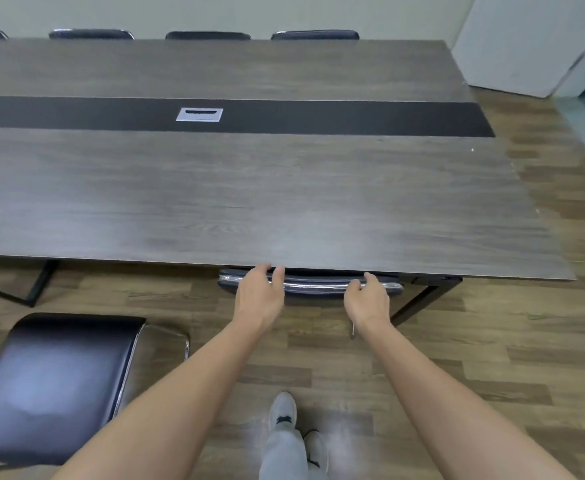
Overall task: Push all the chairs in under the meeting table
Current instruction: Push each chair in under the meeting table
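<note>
A long grey wood meeting table (215, 202) fills the upper view. At its near edge a black chair (313, 285) with a chrome top rail sits pushed in, only its backrest top showing. My left hand (258, 296) rests on the left part of that backrest, fingers spread loosely over the rail. My right hand (367, 299) curls over the rail near its right end. A second black chair (55, 382) stands pulled out on the floor at lower left, its seat fully exposed.
Several black chair backs (208, 35) line the table's far side against the wall. A silver cable port (199, 114) sits in the table's dark centre strip. Black table legs (419, 303) stand right of the chair. White panels (513, 43) lean at upper right. My feet (284, 414) are on wood flooring.
</note>
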Motion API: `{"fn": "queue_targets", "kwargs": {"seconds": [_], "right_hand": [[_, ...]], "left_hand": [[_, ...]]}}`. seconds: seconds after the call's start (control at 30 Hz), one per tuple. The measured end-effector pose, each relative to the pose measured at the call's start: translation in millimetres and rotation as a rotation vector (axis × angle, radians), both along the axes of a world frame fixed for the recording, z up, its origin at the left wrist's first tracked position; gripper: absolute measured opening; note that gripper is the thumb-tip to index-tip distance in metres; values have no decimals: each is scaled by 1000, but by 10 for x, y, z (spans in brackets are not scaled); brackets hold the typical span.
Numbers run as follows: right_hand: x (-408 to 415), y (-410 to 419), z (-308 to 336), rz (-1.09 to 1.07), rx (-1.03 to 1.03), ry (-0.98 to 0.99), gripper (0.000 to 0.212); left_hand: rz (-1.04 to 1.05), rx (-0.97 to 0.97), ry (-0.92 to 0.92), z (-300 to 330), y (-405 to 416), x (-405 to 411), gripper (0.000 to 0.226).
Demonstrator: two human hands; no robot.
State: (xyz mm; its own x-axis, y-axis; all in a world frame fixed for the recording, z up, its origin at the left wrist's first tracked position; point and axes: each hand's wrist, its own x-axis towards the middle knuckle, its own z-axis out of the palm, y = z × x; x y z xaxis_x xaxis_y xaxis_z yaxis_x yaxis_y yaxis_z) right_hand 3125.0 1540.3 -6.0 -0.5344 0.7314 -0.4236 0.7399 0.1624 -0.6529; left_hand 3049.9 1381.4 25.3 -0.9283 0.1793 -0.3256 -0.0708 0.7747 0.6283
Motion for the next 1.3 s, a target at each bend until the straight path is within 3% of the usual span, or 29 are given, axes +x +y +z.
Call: {"fn": "queue_targets", "kwargs": {"seconds": [0.2, 0.43, 0.67, 0.83, 1.03, 1.3], "right_hand": [[111, -270, 447, 114, 86, 102, 49], [5, -386, 1112, 382, 418, 145, 40], [-176, -588, 1715, 647, 697, -22, 35], [-333, -931, 1992, 637, 741, -71, 37], [-387, -1546, 1975, 592, 722, -64, 36], [-364, -2467, 1699, 391, 501, 115, 47]], "left_hand": [[-59, 32, 88, 441, -50, 163, 52], [-237, -4, 222, 901, -219, 91, 52], [-384, -161, 367, 1374, -614, -269, 48], [-405, -138, 443, 1682, -957, -449, 47], [-435, -132, 440, 1598, -1622, -549, 49], [-495, -113, 423, 1459, -2459, -594, 50]]}}
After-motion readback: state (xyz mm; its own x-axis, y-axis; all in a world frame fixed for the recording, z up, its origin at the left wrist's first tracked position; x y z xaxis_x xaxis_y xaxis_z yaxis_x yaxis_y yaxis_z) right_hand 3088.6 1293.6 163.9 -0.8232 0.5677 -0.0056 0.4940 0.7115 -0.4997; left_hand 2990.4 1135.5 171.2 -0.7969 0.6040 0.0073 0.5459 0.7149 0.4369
